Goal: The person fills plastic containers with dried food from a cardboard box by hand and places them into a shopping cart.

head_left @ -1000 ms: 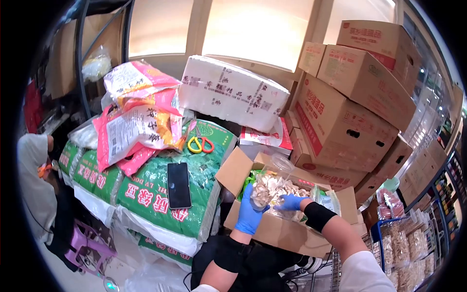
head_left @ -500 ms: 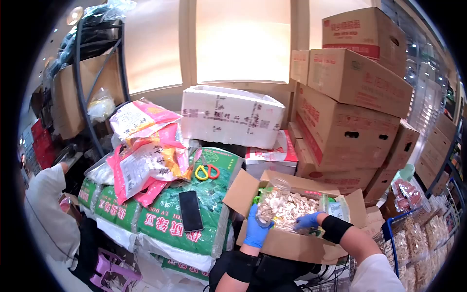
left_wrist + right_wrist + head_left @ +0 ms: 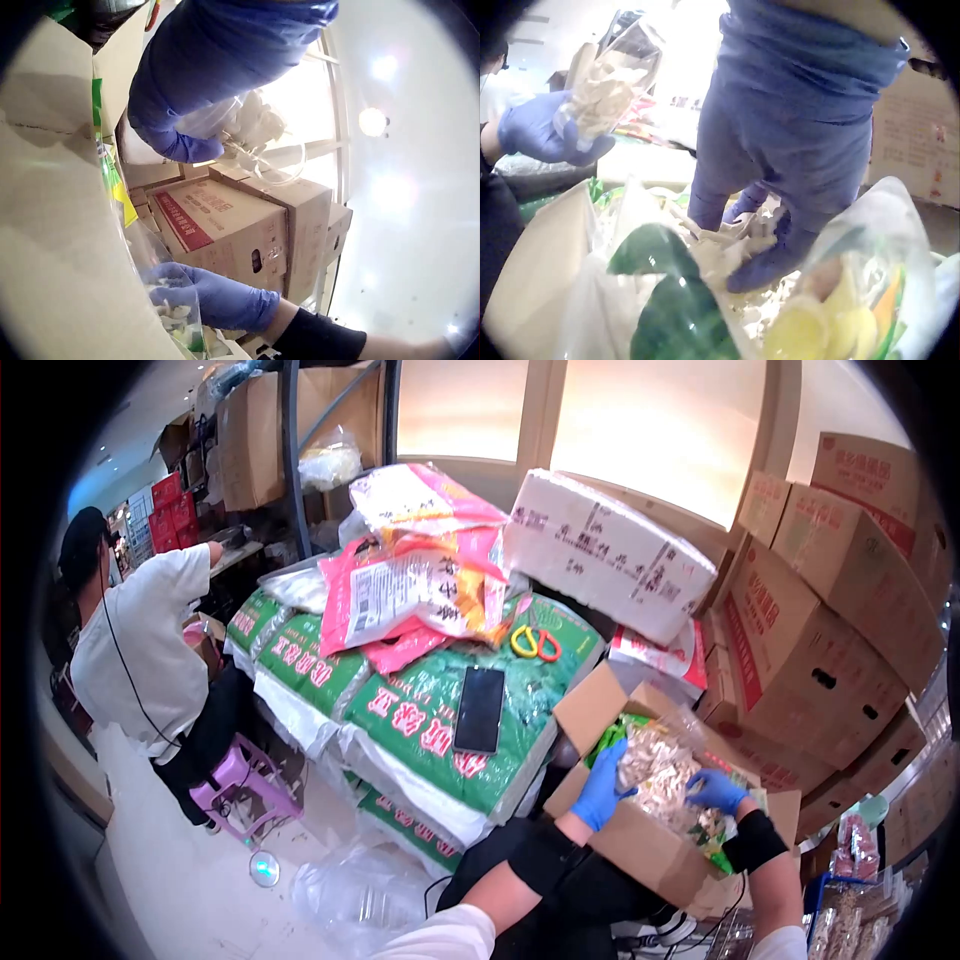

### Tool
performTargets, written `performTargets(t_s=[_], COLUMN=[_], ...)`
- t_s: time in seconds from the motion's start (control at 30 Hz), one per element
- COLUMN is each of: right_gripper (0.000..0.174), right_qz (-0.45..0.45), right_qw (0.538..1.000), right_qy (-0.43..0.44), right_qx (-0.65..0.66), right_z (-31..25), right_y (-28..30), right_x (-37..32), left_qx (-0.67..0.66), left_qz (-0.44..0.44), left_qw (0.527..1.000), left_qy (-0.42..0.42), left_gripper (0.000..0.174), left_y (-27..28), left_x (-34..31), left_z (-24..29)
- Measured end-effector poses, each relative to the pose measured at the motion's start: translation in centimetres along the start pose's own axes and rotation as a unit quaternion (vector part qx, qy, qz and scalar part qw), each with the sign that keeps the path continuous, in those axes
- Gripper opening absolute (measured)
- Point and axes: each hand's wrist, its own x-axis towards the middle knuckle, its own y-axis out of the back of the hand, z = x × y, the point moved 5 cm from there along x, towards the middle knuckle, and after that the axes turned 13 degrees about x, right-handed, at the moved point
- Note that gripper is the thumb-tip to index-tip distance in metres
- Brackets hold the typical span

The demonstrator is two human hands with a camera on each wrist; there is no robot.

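Note:
My blue-gloved left hand (image 3: 600, 788) grips a clear plastic tub (image 3: 615, 90) partly filled with pale dried slices. The tub is tilted, and a round clear rim shows in the left wrist view. Inside an open cardboard carton (image 3: 640, 850), a clear bag holds a heap of the same thin pale slices (image 3: 655, 765). My right hand (image 3: 780, 157), also blue-gloved, reaches down into that heap with curled fingers and holds a clump of slices (image 3: 731, 247). Both hands are over the carton, the left at its left side, the right at its right.
Green printed sacks (image 3: 430, 735) bear a black phone (image 3: 480, 710), scissors (image 3: 537, 643) and pink bags (image 3: 410, 595). A white foam box (image 3: 610, 555) stands behind. Stacked cartons (image 3: 800, 630) rise at right. At left, another person (image 3: 150, 640) is by a purple stool (image 3: 250, 780).
The head view has swung left, bringing more of the other person into sight. My right hand shifted right through the slices and now holds some. My left hand keeps the tub.

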Motion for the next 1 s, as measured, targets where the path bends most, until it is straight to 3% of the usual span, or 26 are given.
performTargets(t_s=[0.03, 0.07, 0.1, 0.2, 0.33, 0.4, 0.47, 0.57, 0.6, 0.73, 0.77, 0.87, 1.0], right_gripper=[0.028, 0.031, 0.026, 0.023, 0.026, 0.027, 0.028, 0.03, 0.025, 0.026, 0.03, 0.03, 0.032], right_qz=[0.038, 0.057, 0.021, 0.025, 0.077, 0.091, 0.096, 0.094, 0.097, 0.059, 0.055, 0.068, 0.068], right_qw=[0.999, 0.998, 0.981, 0.961, 0.965, 0.969, 0.97, 0.926, 0.927, 0.941, 0.941, 0.944, 0.949], right_qy=[0.018, -0.036, -0.085, -0.095, -0.014, 0.066, 0.073, 0.034, -0.001, 0.023, 0.068, 0.024, 0.045], right_qx=[0.003, -0.012, 0.175, 0.258, 0.249, 0.222, 0.21, 0.364, 0.361, 0.331, 0.326, 0.323, 0.305], right_z=[0.9, 2.9, -1.6, -3.6, -3.9, -4.8, -5.5, -6.7, -7.8, -9.8, -10.6, -11.2, -10.7], right_y=[1.0, 1.9, 1.9, 2.9, 5.2, 6.4, 7.7, 8.4, 8.5, 7.1, 6.7, 5.9, 4.9], right_x=[0.2, 0.7, -1.3, -2.4, -2.0, -1.6, -1.4, -1.5, -1.8, -0.8, -0.2, -0.1, 0.9], left_qx=[-0.002, 0.011, 0.024, 0.043, 0.036, 0.016, 0.033, 0.058, 0.067, 0.099, 0.083, 0.118, 0.144], left_qz=[0.007, 0.018, 0.027, 0.042, 0.079, 0.051, 0.034, 0.009, 0.013, 0.055, 0.017, 0.057, 0.093], left_qw=[1.0, 1.0, 0.999, 0.998, 0.996, 0.998, 0.999, 0.998, 0.998, 0.993, 0.996, 0.989, 0.982], left_qy=[0.01, 0.005, 0.002, 0.009, 0.006, -0.017, -0.014, -0.024, -0.02, -0.014, -0.025, -0.071, -0.08], left_gripper=[0.034, 0.033, 0.031, 0.03, 0.028, 0.029, 0.031, 0.034, 0.034, 0.031, 0.035, 0.032, 0.033], left_y=[0.0, 0.0, 0.3, 0.7, 1.5, 1.6, 0.8, 0.4, 0.4, 0.1, -0.1, -0.1, -0.4], left_x=[-0.1, 0.0, -0.1, 0.3, 1.3, 1.8, 0.4, 0.4, 0.7, 0.6, 0.5, 0.0, -0.9], left_z=[-0.1, 0.1, 0.1, -0.3, -1.2, -1.2, 0.0, 0.4, 0.2, -0.3, -0.1, 0.5, 1.3])
